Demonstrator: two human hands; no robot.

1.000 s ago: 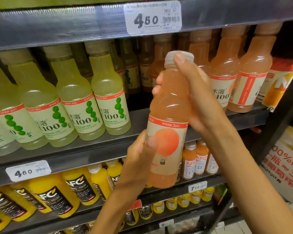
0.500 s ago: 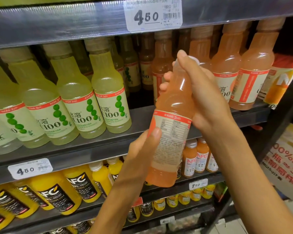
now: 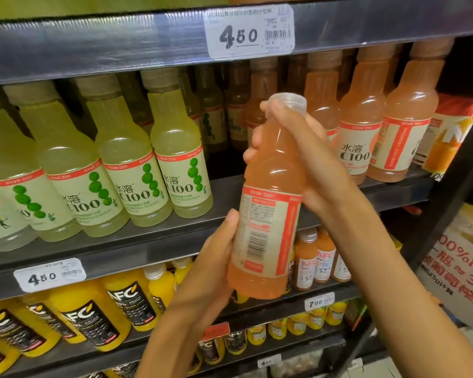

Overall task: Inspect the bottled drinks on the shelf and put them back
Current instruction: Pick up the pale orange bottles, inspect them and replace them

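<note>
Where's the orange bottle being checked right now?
The orange bottle is centre frame, off the shelf, held between the left hand low and the right hand near its cap, barcode facing the camera.

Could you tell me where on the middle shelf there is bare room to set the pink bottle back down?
The one bare patch of the middle shelf lies between the rightmost green-label bottle and the pink bottles, behind the held bottle. Left of it, the green-label row is packed; right of it, the pink row runs to the orange carton.
</note>
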